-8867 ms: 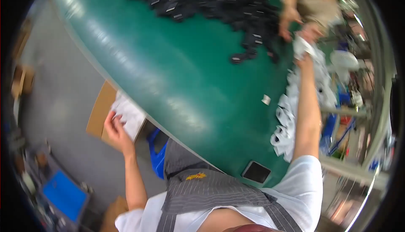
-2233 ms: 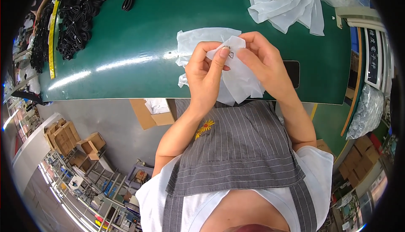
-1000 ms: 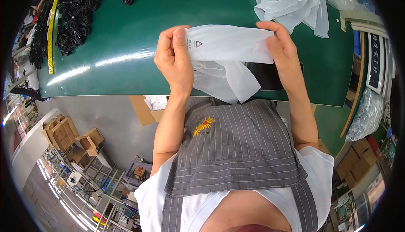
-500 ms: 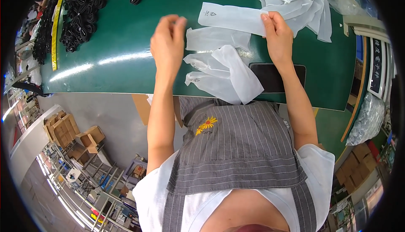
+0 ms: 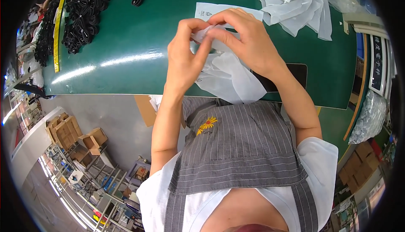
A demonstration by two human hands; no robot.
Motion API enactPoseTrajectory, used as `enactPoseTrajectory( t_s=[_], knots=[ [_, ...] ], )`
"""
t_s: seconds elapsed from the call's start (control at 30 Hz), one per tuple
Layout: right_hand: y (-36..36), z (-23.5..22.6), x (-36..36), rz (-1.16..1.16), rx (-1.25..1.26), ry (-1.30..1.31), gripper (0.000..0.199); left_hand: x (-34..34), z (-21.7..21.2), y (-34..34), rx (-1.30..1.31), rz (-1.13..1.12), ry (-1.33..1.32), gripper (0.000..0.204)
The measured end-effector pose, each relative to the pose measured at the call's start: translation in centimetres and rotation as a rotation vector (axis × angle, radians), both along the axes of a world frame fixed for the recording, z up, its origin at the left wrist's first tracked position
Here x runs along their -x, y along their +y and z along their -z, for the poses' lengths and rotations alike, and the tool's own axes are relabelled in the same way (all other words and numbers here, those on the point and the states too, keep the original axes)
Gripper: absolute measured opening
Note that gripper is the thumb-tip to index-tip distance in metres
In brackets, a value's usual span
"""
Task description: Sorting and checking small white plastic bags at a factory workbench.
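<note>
Green table (image 5: pixel 126 29) is being covered at its far left by a heap of black cords (image 5: pixel 80 16) and at its far right by a pile of white bags (image 5: pixel 291 0). Above its near edge, one white plastic bag (image 5: pixel 230 73) is being pinched by the left hand (image 5: pixel 185 54) and right hand (image 5: pixel 249 42), fingertips meeting

A thin white plastic bag (image 5: pixel 230 75) hangs crumpled above the near edge of the green table, its top pinched and its loose body drooping toward the person. Another white bag (image 5: pixel 211 9) lies flat on the table just beyond it.
</note>
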State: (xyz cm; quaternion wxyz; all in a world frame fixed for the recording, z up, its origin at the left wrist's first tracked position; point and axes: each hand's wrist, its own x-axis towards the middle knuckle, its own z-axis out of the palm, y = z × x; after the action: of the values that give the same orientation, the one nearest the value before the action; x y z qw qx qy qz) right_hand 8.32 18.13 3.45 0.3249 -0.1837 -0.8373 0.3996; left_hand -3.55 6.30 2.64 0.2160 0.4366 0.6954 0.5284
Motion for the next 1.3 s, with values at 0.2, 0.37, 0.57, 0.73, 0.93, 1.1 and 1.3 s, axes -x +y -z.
enactPoseTrajectory(
  t_s=[0.2,0.37,0.57,0.73,0.93,1.1,1.3],
  knots=[
    [0.1,-0.5,-0.1,-0.119,0.373,-0.023,0.011,-0.7,-1.1,-0.9,-0.001,-0.068,-0.412,0.018],
    [0.5,0.0,-0.2,-0.098,0.494,0.022,0.013,-0.5,-0.7,-1.2,0.011,-0.094,-0.645,0.015],
    [1.0,-0.3,-0.3,-0.085,0.587,-0.032,0.016,-1.2,-0.5,-1.1,-0.039,-0.146,-0.423,0.015],
    [0.7,-0.2,-0.1,0.025,0.445,0.027,0.016,-1.7,-0.1,-1.1,-0.016,-0.169,-0.450,0.014],
    [0.8,-0.3,0.1,-0.165,0.370,-0.024,0.017,-1.1,-2.3,1.1,0.126,-0.007,-0.337,0.022],
    [0.9,-0.5,-2.6,-0.159,0.608,-0.205,0.015,-1.3,-0.7,0.6,-0.004,-0.188,-0.271,0.013],
    [0.9,2.1,-7.6,-0.167,0.760,-0.235,0.017,-0.4,0.8,1.1,-0.111,-0.301,-0.202,0.016]
  ],
)
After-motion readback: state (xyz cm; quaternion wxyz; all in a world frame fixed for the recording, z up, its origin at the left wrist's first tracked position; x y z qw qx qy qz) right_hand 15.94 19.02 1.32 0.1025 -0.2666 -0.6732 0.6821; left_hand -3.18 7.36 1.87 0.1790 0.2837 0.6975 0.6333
